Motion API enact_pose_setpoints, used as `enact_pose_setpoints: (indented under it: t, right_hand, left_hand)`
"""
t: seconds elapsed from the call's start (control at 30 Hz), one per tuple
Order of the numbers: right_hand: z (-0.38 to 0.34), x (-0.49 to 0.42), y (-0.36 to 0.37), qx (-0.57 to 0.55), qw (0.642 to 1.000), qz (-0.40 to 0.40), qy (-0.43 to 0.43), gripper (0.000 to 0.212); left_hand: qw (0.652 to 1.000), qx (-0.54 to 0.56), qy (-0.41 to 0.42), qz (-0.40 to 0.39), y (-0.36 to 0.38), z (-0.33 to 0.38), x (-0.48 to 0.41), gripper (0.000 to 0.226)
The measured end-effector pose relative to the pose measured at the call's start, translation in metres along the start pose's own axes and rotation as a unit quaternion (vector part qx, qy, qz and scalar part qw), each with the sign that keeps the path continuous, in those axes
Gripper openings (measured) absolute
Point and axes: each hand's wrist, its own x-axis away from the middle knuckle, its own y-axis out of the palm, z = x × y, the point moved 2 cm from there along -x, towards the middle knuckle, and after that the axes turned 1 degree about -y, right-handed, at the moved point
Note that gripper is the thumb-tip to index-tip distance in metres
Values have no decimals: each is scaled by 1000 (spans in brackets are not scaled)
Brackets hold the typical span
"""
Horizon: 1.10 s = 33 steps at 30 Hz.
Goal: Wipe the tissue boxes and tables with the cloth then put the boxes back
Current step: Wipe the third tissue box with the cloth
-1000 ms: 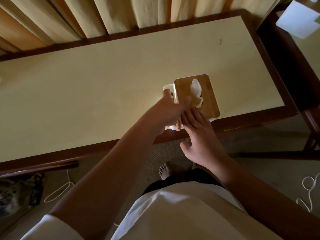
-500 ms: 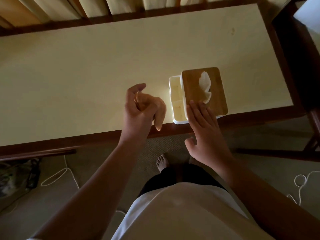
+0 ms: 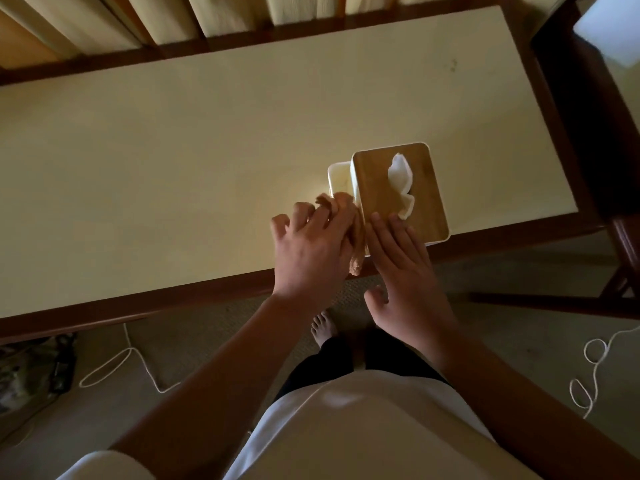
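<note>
Closest in: white shirt [image 3: 346, 427], dark trousers [image 3: 329, 358], one bare foot [image 3: 322, 329] on the carpet [image 3: 207, 341]. A pale left cord [image 3: 114, 368] and right cord [image 3: 588, 375] lie looped on the carpet. Dark clutter at far left is too dim to identify.

Left hand [image 3: 311, 251]: grip closed on an orange-tan cloth [image 3: 358, 251], fingers curled, thumb spread out to the left. The cloth is bunched between the fingers and the box's left wall, touching it, and its lower end reaches the table's near rim.

Right hand [image 3: 405, 271]: grip wide, holding nothing. Fingers are straight and lie flat on the near-left part of the lid [image 3: 374, 181]. The thumb is off the box, out over the carpet.

Box [image 3: 337, 178]: white body with a wooden lid, and a white tissue [image 3: 400, 178] sticks up through the lid. It stands upright on the table [image 3: 173, 150], close to the near rim, right of centre.

The table has a cream top and a dark wood rim, with a small dark mark [image 3: 453, 65] near the far right corner. A pleated curtain [image 3: 225, 15] hangs behind it. At far right, more dark wood furniture carries a white thing [image 3: 609, 32], blurred.
</note>
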Motion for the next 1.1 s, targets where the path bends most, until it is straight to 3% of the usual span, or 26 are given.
enact_pose_setpoints:
  t: [0.13,0.2,0.37,0.47,0.7,0.87,0.97,1.1]
  right_hand:
    - [2,0,0,4,1000,1,-2,96]
    - [1,0,0,7,1000,3,-3,96]
    - [1,-1,-1,-4,1000,-1,-3,95]
    - [1,-1,-2,-2,1000,-4,-4,94]
    - [-2,-2,-4,19,1000,-10,0,95]
    - [-1,-1,-3,16,1000,-11,2,85]
    - [1,0,-3,14,1000,-4,0,89]
    - [1,-1,-3,14,1000,-5,-1,94]
  left_hand:
    - [996,-37,-19,-77,-4,1,-6,25]
    - [983,-58,-39,-168,-6,8,-15,30]
    - [916,-88,-112,-376,3,27,-37,20]
    - [880,-83,-139,-446,8,33,-47,21]
    - [865,-35,-70,-495,4,32,-59,9]
    - [932,-37,-127,-338,-8,42,-42,5]
    - [949,-45,-114,-290,-10,42,-33,12]
    - [915,-101,-120,-372,-5,43,-34,22]
